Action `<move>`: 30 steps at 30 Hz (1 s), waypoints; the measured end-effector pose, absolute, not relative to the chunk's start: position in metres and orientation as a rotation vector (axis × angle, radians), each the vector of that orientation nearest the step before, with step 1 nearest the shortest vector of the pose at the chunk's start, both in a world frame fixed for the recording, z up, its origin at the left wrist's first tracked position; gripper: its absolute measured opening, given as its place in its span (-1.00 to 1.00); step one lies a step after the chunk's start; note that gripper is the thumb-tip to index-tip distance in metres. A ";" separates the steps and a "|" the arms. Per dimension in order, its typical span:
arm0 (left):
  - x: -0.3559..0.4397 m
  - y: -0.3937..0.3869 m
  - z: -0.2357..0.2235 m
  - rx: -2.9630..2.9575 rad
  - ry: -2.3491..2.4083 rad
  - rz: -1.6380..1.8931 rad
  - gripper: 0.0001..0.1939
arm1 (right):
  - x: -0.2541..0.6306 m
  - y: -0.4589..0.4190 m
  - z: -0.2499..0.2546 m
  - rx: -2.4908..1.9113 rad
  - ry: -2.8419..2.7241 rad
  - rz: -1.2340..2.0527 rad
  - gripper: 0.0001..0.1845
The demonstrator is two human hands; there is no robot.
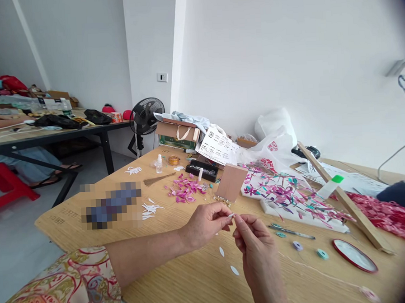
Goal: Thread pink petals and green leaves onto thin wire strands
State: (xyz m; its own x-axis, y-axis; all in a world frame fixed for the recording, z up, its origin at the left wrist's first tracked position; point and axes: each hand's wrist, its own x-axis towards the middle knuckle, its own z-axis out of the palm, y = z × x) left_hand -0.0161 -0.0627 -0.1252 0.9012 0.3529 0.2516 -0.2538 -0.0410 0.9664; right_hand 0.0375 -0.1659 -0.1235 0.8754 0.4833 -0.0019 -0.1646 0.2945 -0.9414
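My left hand [203, 226] and my right hand [257, 246] meet above the near part of the table, thumbs and forefingers pinched together. Between their fingertips is a small white piece [231, 215], mostly covered, so its exact kind cannot be made out. A pale pink thread [312, 268] runs across the table from near my right hand to a small spool [369, 293] at the lower right. Just below the hands lie loose white leaf-shaped pieces, one [222, 251] farther off and another [234, 270] closer to me.
Pink petals [186, 188] and white slivers [151, 210] lie beyond my left hand. To the right are wired pink flower sprigs [286, 190], tweezers [295, 231], thread spools [322, 254], a red-rimmed round dish [354, 255] and a wooden bar [344, 203]. A wooden block [231, 182] stands ahead.
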 end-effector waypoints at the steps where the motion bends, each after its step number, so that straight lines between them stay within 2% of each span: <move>1: -0.016 -0.063 -0.125 1.519 0.078 0.482 -0.75 | 0.037 -0.166 -0.123 -1.198 -0.305 0.442 -0.74; 17: -0.021 -0.063 -0.122 1.374 -0.017 0.440 -0.67 | 0.041 -0.167 -0.129 -1.183 -0.343 0.464 -0.76; 24: -0.022 -0.052 -0.119 1.421 0.032 0.317 -0.75 | 0.044 -0.172 -0.127 -1.133 -0.339 0.572 -0.77; 30: -0.018 -0.042 -0.108 1.887 0.055 0.413 -0.87 | 0.044 -0.171 -0.127 -1.155 -0.353 0.590 -0.75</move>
State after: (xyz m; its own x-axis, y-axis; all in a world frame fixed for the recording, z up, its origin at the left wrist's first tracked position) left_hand -0.0178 -0.0424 -0.1078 0.9369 0.2378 0.2562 -0.1623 -0.3532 0.9214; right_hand 0.0442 -0.1708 -0.1273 0.7973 0.6025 -0.0364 -0.2528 0.2787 -0.9265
